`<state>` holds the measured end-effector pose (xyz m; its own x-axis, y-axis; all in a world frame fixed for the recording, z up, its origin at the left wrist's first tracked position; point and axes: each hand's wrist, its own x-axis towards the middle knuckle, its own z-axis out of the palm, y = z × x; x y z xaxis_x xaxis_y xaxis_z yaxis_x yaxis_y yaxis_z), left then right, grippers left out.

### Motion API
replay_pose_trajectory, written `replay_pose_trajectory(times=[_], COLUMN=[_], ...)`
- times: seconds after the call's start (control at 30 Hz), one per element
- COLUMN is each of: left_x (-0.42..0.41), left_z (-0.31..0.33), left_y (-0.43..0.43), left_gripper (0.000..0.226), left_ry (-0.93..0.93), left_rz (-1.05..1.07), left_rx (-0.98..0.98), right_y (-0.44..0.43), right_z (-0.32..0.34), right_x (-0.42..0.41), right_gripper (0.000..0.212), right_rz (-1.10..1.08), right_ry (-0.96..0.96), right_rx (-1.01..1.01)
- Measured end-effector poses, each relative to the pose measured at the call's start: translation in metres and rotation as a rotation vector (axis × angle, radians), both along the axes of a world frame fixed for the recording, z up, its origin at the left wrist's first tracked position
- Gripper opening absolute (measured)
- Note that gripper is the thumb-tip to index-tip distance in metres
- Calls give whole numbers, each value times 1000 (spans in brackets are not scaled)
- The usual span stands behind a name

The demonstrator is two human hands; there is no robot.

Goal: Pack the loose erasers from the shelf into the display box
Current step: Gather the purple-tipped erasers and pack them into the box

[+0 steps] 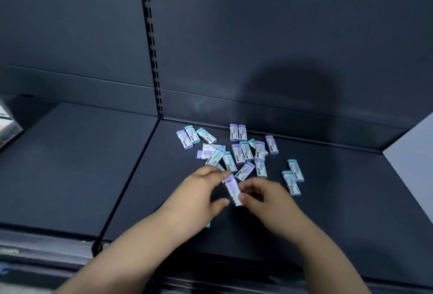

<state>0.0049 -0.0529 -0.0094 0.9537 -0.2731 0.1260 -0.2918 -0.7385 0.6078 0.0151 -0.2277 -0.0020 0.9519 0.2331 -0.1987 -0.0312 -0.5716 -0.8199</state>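
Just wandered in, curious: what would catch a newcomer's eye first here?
A loose scatter of small white-sleeved erasers with purple or teal ends lies on the dark metal shelf, towards its back wall. In front of it two bare hands meet at one purple-ended eraser: the right hand pinches its near end, the left hand touches the far end.

text: none legible | erasers [236, 153]: printed sleeves, seemingly barcodes, too blurred to read

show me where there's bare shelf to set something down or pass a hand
Free: the dark left shelf panel, bordered by the centre seam; the strip between the two teal-capped erasers and the grey side wall. Crowded: the eraser heap beyond the right hand pinching a purple-capped eraser.
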Motion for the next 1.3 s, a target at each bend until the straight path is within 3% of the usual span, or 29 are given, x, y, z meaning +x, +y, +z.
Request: replay_pose_trajectory(times=[0.1,0.23,0.33,0.37,0.47,0.67,0.73,0.9,1.03,1.17,1.3], left_x=[-2,-3,-1,0,1,5,7,11,12,13,15], left_z=[-2,-3,-2,-1,-1,-2,-2,-2,4,14,17], left_y=[-8,-11,-5,-3,0,0,0,10,28,60,91], left_gripper=[70,68,68,69,69,70,70,71,67,65,66], left_ry=[15,-11,-18,-19,-19,-19,-24,-22,-22,15,117], left_rz=[31,74,139,154,172,177,171,193,234,225,160], left_rx=[14,108,204,227,265,273,279,280,300,492,531], right_y=[6,2,-12,-15,-12,-3,-3,-3,11,44,88], right_z=[-6,-7,-6,-6,-8,-5,-7,-5,-7,-10,-18], right_x=[-1,11,42,51,63,63,61,42,32,32,34], right_gripper=[6,7,11,26,59,63,63,57,50,52,58], right_rz=[-9,39,-148,-140,32,184,193,162,104,187,287], right_ry=[114,116,-183,-215,-156,-251,-283,-169,-131,-86,-250], right_rx=[182,197,-89,-227,-526,-789,-742,-149,74,120,-32])
